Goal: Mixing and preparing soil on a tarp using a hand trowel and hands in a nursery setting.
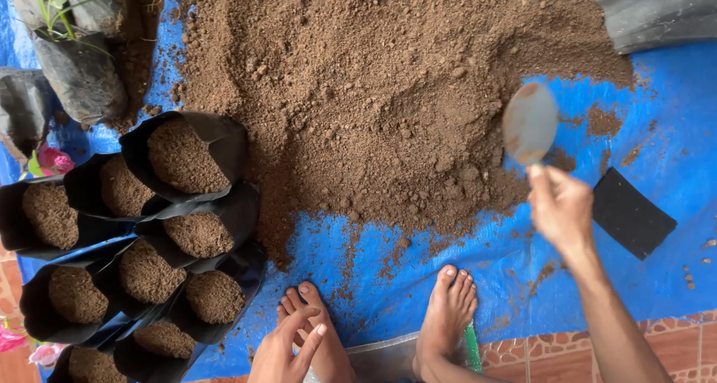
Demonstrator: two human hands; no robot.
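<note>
My right hand (562, 207) grips the handle of a small metal trowel (529, 123), its dusty blade raised over the right edge of a big heap of brown soil (373, 91) on a blue tarp (657, 278). My left hand (287, 349) hangs open near the bottom, just above my left foot (321, 338), holding nothing. My right foot (448, 316) rests on the tarp beside it. Left of the heap stand several black plastic grow bags (187, 155) filled with soil, packed close together.
A flat empty black bag (633, 212) lies on the tarp right of my right hand. Taller dark bags with a green seedling (63, 13) stand at the top left. A grey corrugated sheet (657, 9) is at the top right. Red tiled floor (672, 346) borders the tarp below.
</note>
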